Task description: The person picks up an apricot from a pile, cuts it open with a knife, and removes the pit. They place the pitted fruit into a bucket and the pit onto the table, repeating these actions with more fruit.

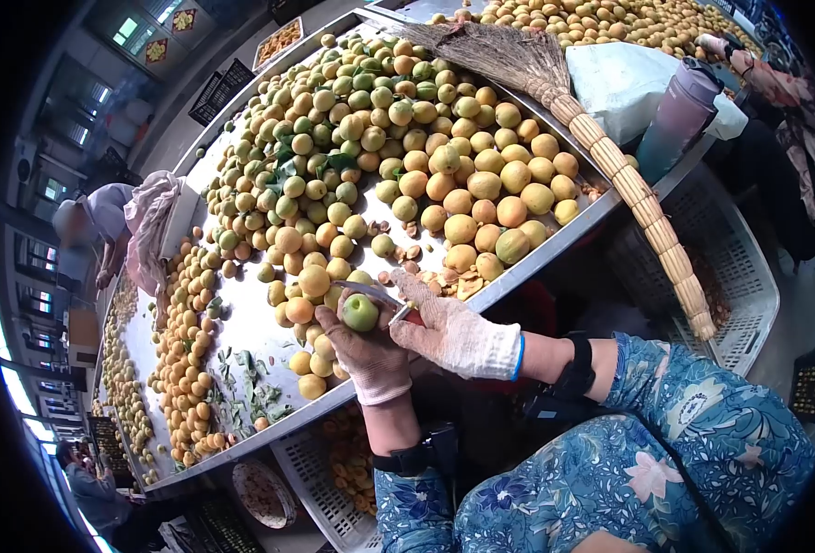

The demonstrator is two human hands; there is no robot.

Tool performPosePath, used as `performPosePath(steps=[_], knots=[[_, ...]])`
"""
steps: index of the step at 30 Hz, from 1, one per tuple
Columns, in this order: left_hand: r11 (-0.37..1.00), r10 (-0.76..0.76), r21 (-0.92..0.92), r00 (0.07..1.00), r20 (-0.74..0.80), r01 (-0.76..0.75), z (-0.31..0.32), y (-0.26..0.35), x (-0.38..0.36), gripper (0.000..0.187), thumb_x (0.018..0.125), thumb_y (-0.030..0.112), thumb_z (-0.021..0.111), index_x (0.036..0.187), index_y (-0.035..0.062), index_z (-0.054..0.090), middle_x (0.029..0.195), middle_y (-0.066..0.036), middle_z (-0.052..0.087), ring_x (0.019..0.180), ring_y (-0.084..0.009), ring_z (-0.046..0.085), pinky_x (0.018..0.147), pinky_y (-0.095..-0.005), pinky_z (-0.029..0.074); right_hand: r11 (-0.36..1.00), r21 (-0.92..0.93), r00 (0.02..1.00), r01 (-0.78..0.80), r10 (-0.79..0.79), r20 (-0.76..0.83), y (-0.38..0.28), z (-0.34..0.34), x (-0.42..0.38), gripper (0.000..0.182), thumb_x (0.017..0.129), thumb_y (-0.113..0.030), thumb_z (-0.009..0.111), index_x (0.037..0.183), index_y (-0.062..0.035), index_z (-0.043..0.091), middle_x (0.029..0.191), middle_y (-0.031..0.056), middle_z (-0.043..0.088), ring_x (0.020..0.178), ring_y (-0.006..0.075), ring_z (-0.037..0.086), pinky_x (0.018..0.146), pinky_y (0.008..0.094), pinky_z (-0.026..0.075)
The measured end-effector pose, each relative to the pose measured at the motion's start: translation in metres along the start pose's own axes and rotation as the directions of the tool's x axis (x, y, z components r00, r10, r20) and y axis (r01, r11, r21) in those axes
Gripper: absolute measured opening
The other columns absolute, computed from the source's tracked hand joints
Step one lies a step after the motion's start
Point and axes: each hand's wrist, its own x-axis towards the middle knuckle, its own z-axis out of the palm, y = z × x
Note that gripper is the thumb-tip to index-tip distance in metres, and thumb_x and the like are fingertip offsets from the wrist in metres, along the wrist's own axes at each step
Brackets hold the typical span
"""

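My left hand (pixel 370 358), in a soiled knitted glove, is wrapped round a green apricot (pixel 361 313) at the table's near edge. The fruit's stem hollow faces up. My right hand (pixel 451 330), in a whiter glove with a blue cuff edge, grips a small knife (pixel 372 291). Its blade lies along the far side of the green fruit, and a bit of red handle shows under my fingers. Just beyond my hands, cut apricot pieces (pixel 439 279) and loose stones lie on the metal table (pixel 251 318), beside a heap of yellow and green apricots (pixel 334 166).
A straw broom (pixel 610 152) lies across the table's right edge, near a tumbler (pixel 679 115) and a white bag (pixel 615 78). Below stand a white crate (pixel 739 267) and a crate of cut fruit (pixel 320 488). Another person (pixel 103 221) works at the left; a patterned sleeve (pixel 780 83) shows at right.
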Motion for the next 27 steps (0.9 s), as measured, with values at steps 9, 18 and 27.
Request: performPosePath(steps=[9, 18, 27], knots=[[0.986, -0.059, -0.151, 0.994, 0.097, 0.074, 0.001, -0.006, -0.001, 0.047, 0.101, 0.035, 0.037, 0.135, 0.0019, 0.039, 0.128, -0.014, 0.051, 0.111, -0.0260, 0.055, 0.098, -0.0401, 0.044, 0.771, -0.601, 0.894, 0.211, -0.402, -0.200, 0.011, -0.001, 0.005, 0.067, 0.094, -0.030, 0.051, 0.145, -0.0010, 0.018, 0.123, 0.0287, 0.052, 0.099, 0.0441, 0.059, 0.084, 0.0464, 0.049], [0.999, 0.048, -0.031, 0.985, 0.166, -0.043, 0.009, -0.002, -0.014, 0.059, 0.099, 0.048, 0.035, 0.131, -0.0011, 0.039, 0.124, -0.016, 0.052, 0.113, -0.0293, 0.054, 0.099, -0.0424, 0.044, 0.592, -0.775, 0.837, 0.219, -0.522, -0.162, 0.021, 0.008, 0.012, 0.066, 0.095, -0.037, 0.042, 0.140, 0.0065, 0.020, 0.085, 0.0242, 0.065, 0.075, 0.0434, 0.063, 0.065, 0.0516, 0.050], [0.708, 0.214, 0.668, 0.971, 0.106, -0.228, 0.007, 0.006, -0.015, 0.058, 0.096, 0.040, 0.049, 0.133, -0.0035, 0.038, 0.121, -0.015, 0.054, 0.105, -0.0220, 0.055, 0.090, -0.0324, 0.045, 0.618, -0.756, 0.861, 0.216, -0.486, -0.151, 0.014, 0.006, 0.019, 0.066, 0.093, -0.032, 0.045, 0.139, 0.0084, 0.021, 0.087, 0.0257, 0.065, 0.076, 0.0420, 0.064, 0.065, 0.0494, 0.051]])
